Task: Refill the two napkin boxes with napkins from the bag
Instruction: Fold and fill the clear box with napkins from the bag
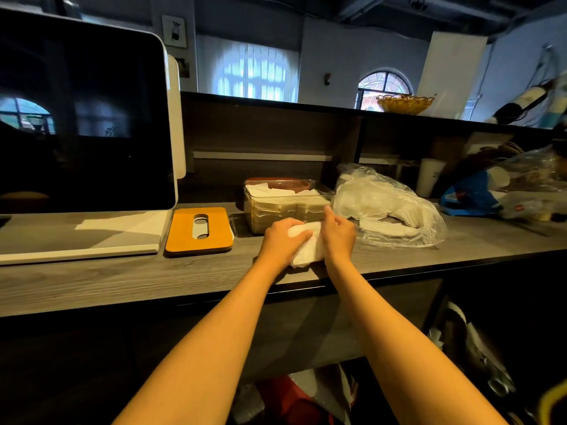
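Napkins (pixel 306 243) are gripped as a small white stack between both hands, left hand (pixel 280 240) and right hand (pixel 337 233) curled round it, just before the clear box (pixel 287 207). That box is judged nearly full. At its three o'clock the bag (pixel 389 210) is seen still stocked; at nine o'clock lies the orange lid (pixel 199 231). A second box cannot be made out clearly.

My hands are covering most of the napkin stack (pixel 308 246), so I can't tell how thick it is. The screen (pixel 82 118) is getting cut off at the left edge, and the second box behind the clear napkin box (pixel 285 207) is mostly hiding.
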`<action>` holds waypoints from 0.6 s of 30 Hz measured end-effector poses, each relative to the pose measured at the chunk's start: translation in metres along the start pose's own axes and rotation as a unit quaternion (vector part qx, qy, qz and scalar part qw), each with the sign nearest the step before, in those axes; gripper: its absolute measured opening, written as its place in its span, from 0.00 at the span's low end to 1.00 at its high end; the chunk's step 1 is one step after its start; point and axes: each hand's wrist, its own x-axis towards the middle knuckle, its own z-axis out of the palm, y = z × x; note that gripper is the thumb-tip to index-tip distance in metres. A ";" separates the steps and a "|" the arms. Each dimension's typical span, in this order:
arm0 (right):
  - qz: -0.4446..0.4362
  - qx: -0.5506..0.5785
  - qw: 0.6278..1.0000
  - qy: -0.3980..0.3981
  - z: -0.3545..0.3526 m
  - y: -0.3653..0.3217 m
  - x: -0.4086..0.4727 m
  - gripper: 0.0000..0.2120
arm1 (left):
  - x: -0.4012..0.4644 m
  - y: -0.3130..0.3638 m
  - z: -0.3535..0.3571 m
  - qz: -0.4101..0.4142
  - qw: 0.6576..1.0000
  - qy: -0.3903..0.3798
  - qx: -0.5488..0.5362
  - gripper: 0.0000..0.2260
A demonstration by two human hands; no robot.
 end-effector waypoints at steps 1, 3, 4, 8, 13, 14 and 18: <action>0.000 0.028 0.999 -0.041 0.000 -0.002 -0.001 0.18 | 0.002 -0.001 -0.003 -0.029 0.998 0.027 -0.047 0.14; -0.013 0.052 0.990 -0.129 0.004 -0.005 -0.004 0.11 | 0.004 -0.006 -0.008 -0.102 0.974 0.103 -0.174 0.14; -0.019 0.049 0.985 -0.167 0.006 -0.005 -0.005 0.08 | 0.005 -0.008 -0.010 -0.132 0.954 0.140 -0.229 0.14; 0.002 0.066 0.976 -0.208 0.010 -0.002 -0.004 0.14 | 0.004 -0.010 -0.009 -0.153 0.934 0.150 -0.286 0.15; 0.073 0.149 0.971 -0.174 0.005 -0.001 0.001 0.14 | 0.002 -0.009 -0.007 -0.116 0.966 0.009 -0.231 0.15; 0.081 0.150 0.968 -0.183 0.005 0.000 0.001 0.13 | 0.003 -0.008 -0.007 -0.121 0.966 0.003 -0.229 0.15; 0.065 0.132 0.965 -0.217 0.008 -0.005 -0.004 0.13 | 0.008 -0.009 -0.003 -0.142 0.965 -0.008 -0.221 0.16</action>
